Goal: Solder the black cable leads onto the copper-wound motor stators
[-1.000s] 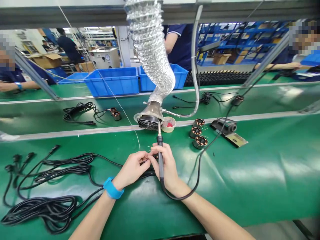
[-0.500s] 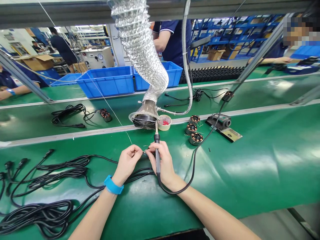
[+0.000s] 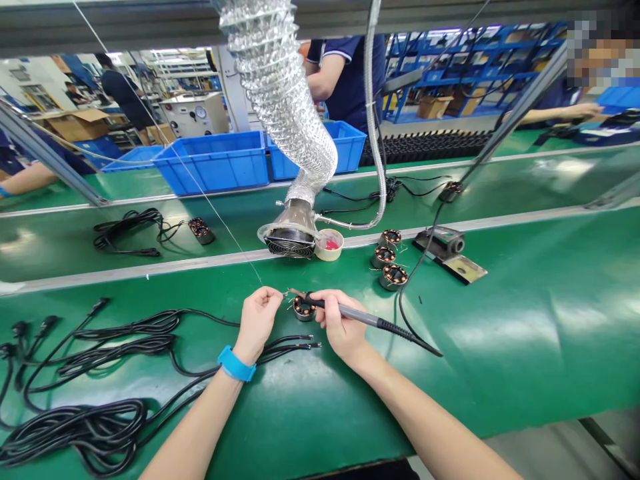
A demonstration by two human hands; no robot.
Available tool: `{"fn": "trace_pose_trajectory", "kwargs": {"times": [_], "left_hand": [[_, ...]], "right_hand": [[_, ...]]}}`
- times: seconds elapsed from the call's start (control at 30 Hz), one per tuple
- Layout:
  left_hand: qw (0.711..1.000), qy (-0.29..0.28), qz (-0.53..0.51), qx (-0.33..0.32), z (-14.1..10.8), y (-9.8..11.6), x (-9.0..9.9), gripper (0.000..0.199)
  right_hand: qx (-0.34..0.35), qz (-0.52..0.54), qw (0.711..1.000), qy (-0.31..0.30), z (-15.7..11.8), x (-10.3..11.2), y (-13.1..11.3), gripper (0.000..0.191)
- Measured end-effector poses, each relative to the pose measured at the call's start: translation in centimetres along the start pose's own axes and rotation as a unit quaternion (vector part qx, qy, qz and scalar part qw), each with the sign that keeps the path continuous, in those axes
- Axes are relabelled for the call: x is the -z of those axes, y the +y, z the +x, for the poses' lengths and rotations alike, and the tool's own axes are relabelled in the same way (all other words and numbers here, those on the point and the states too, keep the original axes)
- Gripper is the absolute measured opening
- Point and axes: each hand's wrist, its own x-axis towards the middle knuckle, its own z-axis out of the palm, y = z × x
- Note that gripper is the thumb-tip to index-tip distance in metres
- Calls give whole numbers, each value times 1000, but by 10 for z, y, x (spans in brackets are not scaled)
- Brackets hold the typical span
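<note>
My right hand (image 3: 345, 327) grips a soldering iron (image 3: 365, 316), held nearly level with its tip pointing left. The tip is close to the fingertips of my left hand (image 3: 257, 317), which pinches a thin wire end. A fine solder wire (image 3: 220, 219) runs down from above to my left hand. Under the iron's front end, a small motor stator (image 3: 304, 309) with copper windings rests on the green bench. Black cable ends (image 3: 300, 341) with stripped tips lie just below it. A blue band (image 3: 237, 364) circles my left wrist.
Coiled black power cables (image 3: 75, 427) cover the bench's left side. A fume extractor (image 3: 289, 240) hangs ahead, beside a small round tub (image 3: 330, 245). To the right are several stators (image 3: 393, 277) and an iron stand (image 3: 443, 247). Blue bins (image 3: 210, 167) and co-workers are beyond.
My right hand has left the wire and swung the soldering iron from upright to nearly level, its tip now by my left fingers. The far stators and cables have shifted slightly left.
</note>
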Motion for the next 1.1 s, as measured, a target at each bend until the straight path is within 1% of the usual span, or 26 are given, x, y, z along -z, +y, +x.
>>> {"fn": "trace_pose_trajectory", "kwargs": {"times": [0.23, 0.4, 0.53, 0.67, 0.77, 0.9, 1.1], "left_hand": [[1000, 3, -6, 6, 1, 1, -1, 19], [1000, 1, -6, 7, 1, 0, 0, 19], [1000, 0, -9, 7, 2, 0, 0, 19], [1000, 3, -12, 9, 2, -1, 0, 19], [1000, 5, -12, 6, 3, -2, 0, 19], [1000, 5, -15, 3, 3, -2, 1, 18], [1000, 4, -11, 5, 3, -2, 1, 18]], "right_hand": [[3, -6, 1000, -24, 1, -1, -1, 37], [-24, 14, 999, -30, 2, -3, -1, 37], [-60, 85, 994, -16, 4, -4, 0, 38], [-91, 144, 985, 22, 7, -4, -2, 40], [-94, 157, 982, 36, 8, -4, -3, 41], [-90, 160, 983, 30, 7, -4, -3, 39], [-82, 153, 984, 39, 6, -5, -2, 39]]}}
